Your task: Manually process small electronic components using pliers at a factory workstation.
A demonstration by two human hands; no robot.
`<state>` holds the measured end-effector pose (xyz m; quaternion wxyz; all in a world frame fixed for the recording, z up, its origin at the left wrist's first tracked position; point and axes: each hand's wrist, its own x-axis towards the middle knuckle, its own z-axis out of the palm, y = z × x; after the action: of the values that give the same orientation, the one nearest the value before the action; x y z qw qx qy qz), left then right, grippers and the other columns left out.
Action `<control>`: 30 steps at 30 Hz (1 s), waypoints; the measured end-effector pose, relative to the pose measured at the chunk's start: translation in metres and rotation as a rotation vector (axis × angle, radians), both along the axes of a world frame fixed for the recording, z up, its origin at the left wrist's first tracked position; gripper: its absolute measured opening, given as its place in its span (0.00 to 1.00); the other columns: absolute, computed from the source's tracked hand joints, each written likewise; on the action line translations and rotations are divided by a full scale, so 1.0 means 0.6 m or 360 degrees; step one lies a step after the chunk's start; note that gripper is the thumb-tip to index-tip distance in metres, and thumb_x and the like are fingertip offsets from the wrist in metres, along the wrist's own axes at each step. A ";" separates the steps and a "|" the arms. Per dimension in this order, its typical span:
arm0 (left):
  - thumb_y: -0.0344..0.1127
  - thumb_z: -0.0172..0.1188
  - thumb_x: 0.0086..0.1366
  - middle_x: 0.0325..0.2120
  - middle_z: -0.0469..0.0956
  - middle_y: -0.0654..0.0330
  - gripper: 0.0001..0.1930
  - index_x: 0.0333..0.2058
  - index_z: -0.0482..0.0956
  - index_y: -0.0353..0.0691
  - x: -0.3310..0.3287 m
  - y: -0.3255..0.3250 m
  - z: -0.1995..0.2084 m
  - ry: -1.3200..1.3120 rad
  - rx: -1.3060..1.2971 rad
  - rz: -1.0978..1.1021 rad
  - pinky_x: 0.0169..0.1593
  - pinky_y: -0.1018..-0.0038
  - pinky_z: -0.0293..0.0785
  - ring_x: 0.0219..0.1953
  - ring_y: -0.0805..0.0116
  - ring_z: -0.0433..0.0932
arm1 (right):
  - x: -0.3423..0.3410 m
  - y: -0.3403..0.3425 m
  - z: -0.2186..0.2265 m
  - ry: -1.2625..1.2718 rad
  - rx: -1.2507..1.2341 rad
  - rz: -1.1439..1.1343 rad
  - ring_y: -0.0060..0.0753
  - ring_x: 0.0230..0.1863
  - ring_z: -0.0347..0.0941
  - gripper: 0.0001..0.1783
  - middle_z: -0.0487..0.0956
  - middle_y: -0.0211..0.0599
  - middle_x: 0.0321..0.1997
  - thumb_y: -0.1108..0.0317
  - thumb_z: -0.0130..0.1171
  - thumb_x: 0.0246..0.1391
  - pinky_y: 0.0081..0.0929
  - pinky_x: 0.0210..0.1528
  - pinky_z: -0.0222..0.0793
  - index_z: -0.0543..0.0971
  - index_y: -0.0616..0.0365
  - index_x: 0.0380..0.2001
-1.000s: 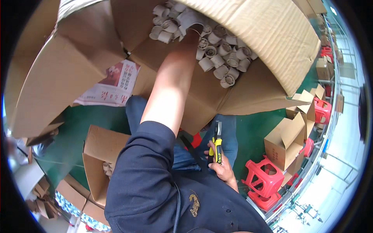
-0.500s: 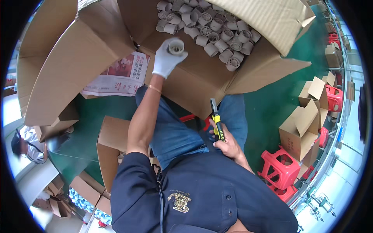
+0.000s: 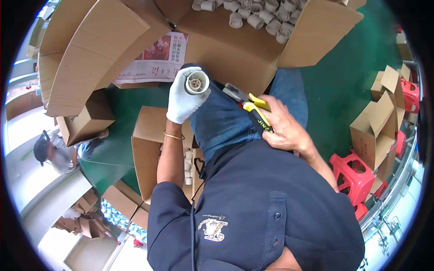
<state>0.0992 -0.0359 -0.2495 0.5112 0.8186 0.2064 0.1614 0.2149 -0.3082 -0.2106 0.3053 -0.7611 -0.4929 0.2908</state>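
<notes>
My left hand (image 3: 183, 101), in a white glove, is closed round a whitish cylindrical plastic part (image 3: 197, 83). The part's open end faces up and shows ribs with small metal-coloured bits at its centre. Bare, my right hand (image 3: 285, 124) grips black-and-yellow pliers (image 3: 253, 106). Their handles are spread, and the metal jaws point up and left, a short way right of the plastic part. Beyond both hands, many similar whitish parts (image 3: 255, 21) lie heaped in a large cardboard box (image 3: 226, 49).
A smaller carton (image 3: 147, 131) with more whitish parts stands left of my lap. A newspaper sheet (image 3: 156, 58) lies by the big box. Red stools (image 3: 355, 176) and open cartons (image 3: 375, 131) line the right side. Another person (image 3: 56, 147) sits far left.
My left hand has drawn back from the big box toward my lap with the plastic part. The pliers have swung leftward toward it, and their handles have spread. My view has shifted.
</notes>
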 end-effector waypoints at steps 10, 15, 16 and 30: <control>0.20 0.71 0.43 0.40 0.77 0.57 0.26 0.45 0.77 0.38 -0.050 -0.027 -0.027 0.0058 0.0237 -0.0107 0.48 0.73 0.75 0.41 0.64 0.79 | 0.000 0.038 0.018 -0.0548 0.0059 0.0218 0.49 0.44 0.65 0.28 0.68 0.48 0.49 0.74 0.53 0.43 0.45 0.49 0.60 0.77 0.55 0.53; 0.22 0.74 0.41 0.43 0.74 0.56 0.29 0.47 0.77 0.38 -0.044 -0.057 -0.041 -0.0174 0.0669 -0.0016 0.50 0.71 0.74 0.45 0.62 0.77 | -0.022 0.040 0.000 -0.0539 -0.0011 0.0188 0.51 0.40 0.68 0.28 0.70 0.50 0.43 0.71 0.53 0.44 0.43 0.43 0.61 0.77 0.53 0.53; 0.21 0.74 0.41 0.43 0.74 0.56 0.29 0.47 0.77 0.38 -0.044 -0.058 -0.048 -0.0191 0.0654 0.0007 0.50 0.71 0.74 0.45 0.63 0.77 | -0.029 0.042 -0.011 -0.0583 0.0064 0.0128 0.50 0.39 0.68 0.25 0.71 0.50 0.40 0.69 0.53 0.45 0.42 0.42 0.60 0.79 0.54 0.50; 0.18 0.71 0.41 0.40 0.76 0.55 0.29 0.46 0.78 0.38 -0.050 -0.074 -0.058 -0.0301 0.0817 -0.0135 0.48 0.69 0.75 0.43 0.61 0.77 | -0.051 0.054 0.003 -0.0657 -0.0099 0.0172 0.46 0.38 0.67 0.13 0.73 0.51 0.34 0.65 0.59 0.39 0.39 0.38 0.58 0.82 0.64 0.27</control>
<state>0.0694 -0.0802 -0.2842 0.3103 0.9105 0.0757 0.2626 0.1843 -0.2759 -0.2090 0.1582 -0.7860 -0.5760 0.1597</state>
